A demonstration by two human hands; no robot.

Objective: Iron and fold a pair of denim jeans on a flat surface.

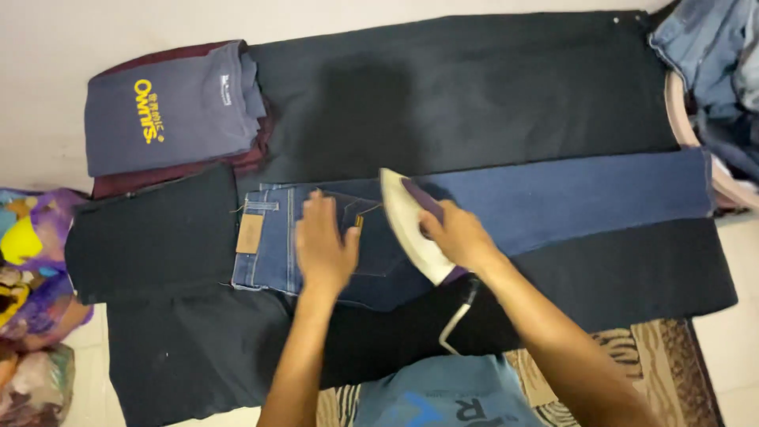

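My right fingers wrap the handle of the white iron, closed firmly on it, with the right hand riding on top. The iron sits sole-down on the seat of the blue jeans, just beside the back pocket. My left fingers lie flat and spread, gripping nothing; the left hand presses the denim down near the waistband, close to the tan leather patch. The iron's cord trails back toward my body.

Going outward, the jeans lie folded lengthwise, waist to my left and legs running off to my right, on a black cloth spread over the floor. By my judgement the leg section already looks smooth and flat, while the seat and pocket area under the iron is the part in hand; whether the other side is pressed I cannot tell.

A folded grey shirt with yellow print tops a small stack at the upper left, which I take as finished pieces. A heap of denim clothes waits at the upper right. Colourful bags sit at the far left.
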